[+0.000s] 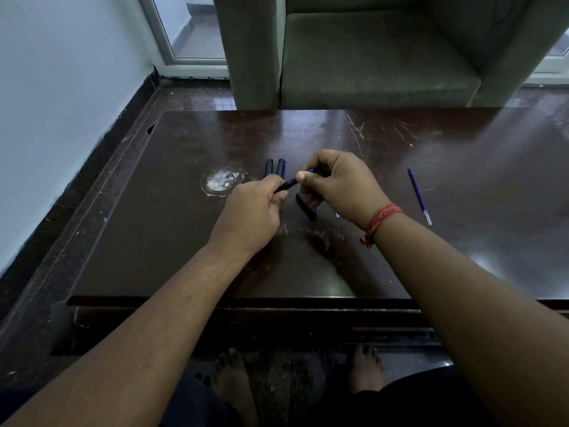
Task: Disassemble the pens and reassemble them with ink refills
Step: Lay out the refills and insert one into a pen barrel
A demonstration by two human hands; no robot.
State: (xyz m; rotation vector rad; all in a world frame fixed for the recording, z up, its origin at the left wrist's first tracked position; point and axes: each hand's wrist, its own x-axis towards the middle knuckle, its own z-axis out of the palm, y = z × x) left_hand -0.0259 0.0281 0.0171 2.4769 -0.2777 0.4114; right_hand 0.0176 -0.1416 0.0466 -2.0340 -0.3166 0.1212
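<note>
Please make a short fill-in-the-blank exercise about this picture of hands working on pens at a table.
1. Both hands hold one dark pen ____ them.
2. The loose ink refill lies on the table to the ____ of the right hand.
3. Beyond the left hand lie ____ dark pens side by side.

Missing words: between; right; two

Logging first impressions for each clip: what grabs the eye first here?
Two bare hands, left hand and right hand, meet mid-table gripping one dark blue pen. A red thread bracelet stands out on the right wrist, and a thin blue ink refill lies alone to the right.
</note>
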